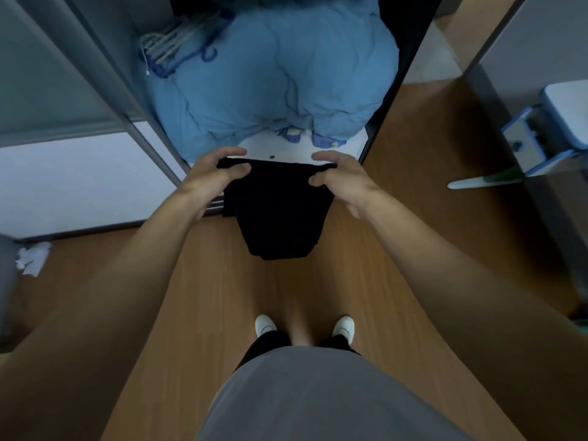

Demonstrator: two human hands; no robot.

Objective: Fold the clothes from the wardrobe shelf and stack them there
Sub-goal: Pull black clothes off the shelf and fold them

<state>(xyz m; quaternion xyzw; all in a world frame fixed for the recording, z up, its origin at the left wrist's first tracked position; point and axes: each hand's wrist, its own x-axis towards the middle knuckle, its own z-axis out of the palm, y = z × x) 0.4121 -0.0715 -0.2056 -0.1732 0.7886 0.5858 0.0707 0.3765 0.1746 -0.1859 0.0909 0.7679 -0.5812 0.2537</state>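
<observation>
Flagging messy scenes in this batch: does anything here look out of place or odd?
Crumpled white paper or tissue lies on the floor at far left, like litter. A tangle of hangers is dumped on the blue duvet rather than hung.

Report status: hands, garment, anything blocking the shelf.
Left hand and right hand each pinch a top corner of the black garment. It hangs in front of the shelf. Blue quilt fills most of the shelf.

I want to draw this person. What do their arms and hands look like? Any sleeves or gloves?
Both arms are bare as far as they show, with no sleeves. The left hand and right hand wear no gloves, and no watch, bracelet or ring shows. The top is grey.
</observation>
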